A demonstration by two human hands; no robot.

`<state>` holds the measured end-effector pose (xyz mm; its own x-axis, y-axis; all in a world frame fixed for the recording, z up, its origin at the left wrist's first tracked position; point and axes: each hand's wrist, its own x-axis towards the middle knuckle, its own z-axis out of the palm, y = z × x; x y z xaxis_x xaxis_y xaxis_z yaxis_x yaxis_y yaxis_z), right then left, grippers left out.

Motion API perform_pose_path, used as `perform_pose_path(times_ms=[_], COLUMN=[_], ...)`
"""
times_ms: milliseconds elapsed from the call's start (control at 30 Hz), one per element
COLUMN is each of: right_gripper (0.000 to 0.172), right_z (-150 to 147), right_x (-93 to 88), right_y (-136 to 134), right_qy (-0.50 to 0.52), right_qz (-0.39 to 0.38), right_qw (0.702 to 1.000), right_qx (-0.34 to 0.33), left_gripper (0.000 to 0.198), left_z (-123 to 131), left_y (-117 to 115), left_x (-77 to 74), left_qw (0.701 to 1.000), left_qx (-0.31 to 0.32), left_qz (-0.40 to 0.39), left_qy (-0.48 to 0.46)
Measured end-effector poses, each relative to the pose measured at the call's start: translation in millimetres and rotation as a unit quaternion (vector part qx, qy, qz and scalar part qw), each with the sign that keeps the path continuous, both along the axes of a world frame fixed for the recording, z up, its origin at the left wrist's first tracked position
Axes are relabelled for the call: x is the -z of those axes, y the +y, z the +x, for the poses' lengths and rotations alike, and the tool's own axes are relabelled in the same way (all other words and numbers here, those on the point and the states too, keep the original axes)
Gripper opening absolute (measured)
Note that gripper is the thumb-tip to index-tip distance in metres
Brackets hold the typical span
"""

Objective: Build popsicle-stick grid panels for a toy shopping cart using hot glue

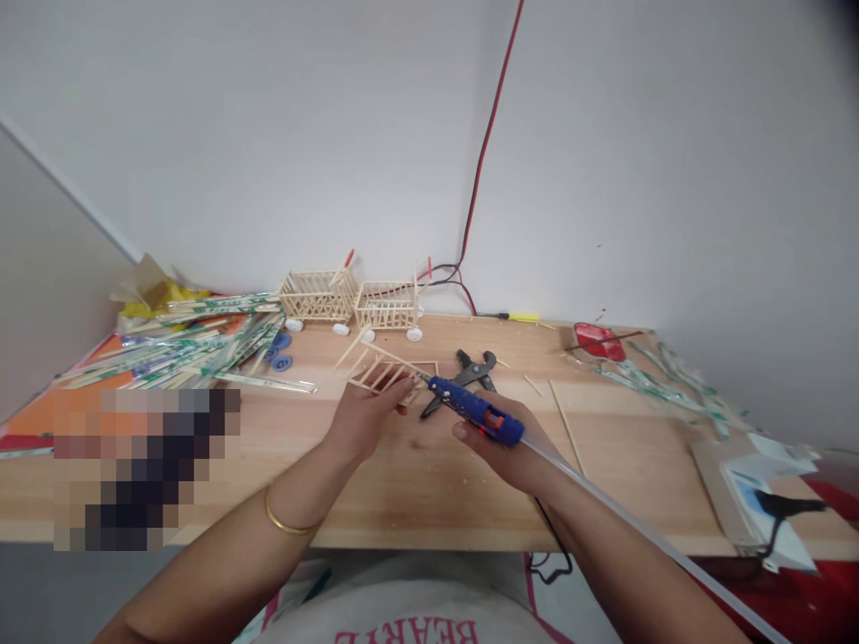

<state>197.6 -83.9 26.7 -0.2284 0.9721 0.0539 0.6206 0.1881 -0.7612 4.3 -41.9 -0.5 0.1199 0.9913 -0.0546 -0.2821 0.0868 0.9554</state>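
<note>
My left hand (366, 411) grips a small frame of thin wooden sticks (382, 374), thumb on its near side. In my right hand (506, 447) is a blue hot glue gun (473, 410), with a long clear glue stick (637, 523) trailing from its back. The gun's nozzle points left and meets or nearly meets the frame's right part; I cannot tell if they touch. Black-handled pliers (475, 368) lie on the table just behind the gun, partly covered by it. Two small wooden-stick carts, a larger one (318, 300) and a smaller one (387, 309), stand on white wheels behind my hands.
Wrapped chopsticks (201, 349) are heaped at left beside blue discs (282, 361). A yellow-handled tool (522, 317) lies by the wall. At right are a red dish (597, 342), empty wrappers (671, 385) and a white box (738, 492). A red-black cable (480, 161) runs down the wall.
</note>
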Motion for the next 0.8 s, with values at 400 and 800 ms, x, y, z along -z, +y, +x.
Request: perform_pose_path(times_ms=[400,800], right_gripper=[0.02,0.032], right_z=[1,54], right_x=[-4.2,-11.8], right_y=[-1,7], right_qy=[0.023,-0.115], right_qz=[0.018,0.115], right_qw=[1.0,0.978], right_qx=[0.002,0.128], left_gripper=[0.021,0.02], left_z=[0,-6], left_y=[3,13], left_x=[2.5,3.7], left_qw=[1.0,0.974], left_qx=[0.005,0.021], left_qz=[-0.017,-0.121], left_qy=[-0.018,-0.191])
